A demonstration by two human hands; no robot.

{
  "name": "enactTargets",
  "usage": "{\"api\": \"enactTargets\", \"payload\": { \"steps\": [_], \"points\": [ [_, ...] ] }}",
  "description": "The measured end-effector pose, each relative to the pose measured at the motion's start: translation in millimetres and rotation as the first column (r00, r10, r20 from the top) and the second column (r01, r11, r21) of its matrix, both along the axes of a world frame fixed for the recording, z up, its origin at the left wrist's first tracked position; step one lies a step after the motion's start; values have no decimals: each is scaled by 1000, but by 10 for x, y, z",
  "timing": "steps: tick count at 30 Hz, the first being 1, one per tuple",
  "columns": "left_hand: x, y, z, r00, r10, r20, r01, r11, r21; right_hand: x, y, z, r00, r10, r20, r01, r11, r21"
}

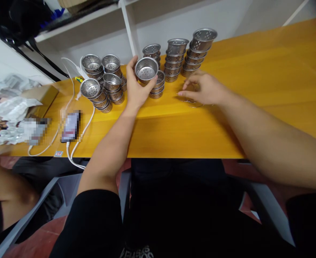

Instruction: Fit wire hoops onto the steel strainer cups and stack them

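Observation:
My left hand (135,87) grips a perforated metal cup (146,68), holding it tilted above a short stack of the same cups (158,89). My right hand (203,89) rests on the yellow table (254,82), fingers curled over thin wire rings (194,103) that are partly hidden under it. Taller stacks of cups stand behind: one (175,59) in the middle, one (198,50) leaning to the right, and one (152,52) behind the held cup.
More cup stacks (104,82) cluster at the left. A phone (70,126) with white cables (80,143) lies near the front edge. Crumpled plastic wrapping (13,111) sits far left, where another person's arm (2,193) shows. White shelving (128,25) stands behind.

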State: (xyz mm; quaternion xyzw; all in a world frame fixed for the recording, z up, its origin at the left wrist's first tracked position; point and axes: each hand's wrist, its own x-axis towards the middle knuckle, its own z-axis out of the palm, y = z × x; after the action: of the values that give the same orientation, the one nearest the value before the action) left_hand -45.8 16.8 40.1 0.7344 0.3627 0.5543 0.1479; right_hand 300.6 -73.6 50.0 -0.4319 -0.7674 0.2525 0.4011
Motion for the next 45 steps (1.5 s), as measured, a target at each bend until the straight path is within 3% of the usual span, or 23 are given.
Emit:
{"api": "enactTargets", "payload": {
  "steps": [3, 6, 9, 13, 17, 22, 30, 34, 39, 45],
  "points": [
    [-64, 33, -42, 1000, 5, 4, -5, 998, -61, 116, 81, -73, 983, 6, 186, 5, 999, -54],
    [-119, 19, -68, 997, -16, -73, 10, 997, -73, 140, 114, -95, 965, 14, 262, -3, 999, -42],
    [-97, -51, -37, 991, -45, -125, 38, 998, -59, 77, 86, -77, 968, -12, 252, 5, 1000, 28],
    [33, -92, -20, 994, -69, -83, 62, 995, -74, -60, -11, -28, 969, 11, 248, -23, 999, 46],
    [56, 48, -176, 989, -63, -133, 58, 997, -41, -146, -85, 7, 955, 84, 285, -87, 996, -3],
    [-24, 147, -317, 970, -89, -227, 88, 996, -16, -160, -109, 21, 958, 60, 281, -64, 998, 6],
    [12, 94, -263, 977, -90, -193, 88, 996, -16, -181, -113, 24, 967, 85, 239, -81, 996, -25],
    [38, 178, -330, 995, -73, -70, 69, 996, -52, -197, -127, 25, 969, 88, 231, -84, 996, -28],
    [18, 300, -403, 986, -71, -149, 69, 997, -19, -203, -150, 36, 973, 98, 209, -88, 994, -57],
    [73, 185, -303, 992, -111, -67, 105, 991, -78, -209, -157, 18, 968, 104, 226, -93, 994, -58]
  ]
}}
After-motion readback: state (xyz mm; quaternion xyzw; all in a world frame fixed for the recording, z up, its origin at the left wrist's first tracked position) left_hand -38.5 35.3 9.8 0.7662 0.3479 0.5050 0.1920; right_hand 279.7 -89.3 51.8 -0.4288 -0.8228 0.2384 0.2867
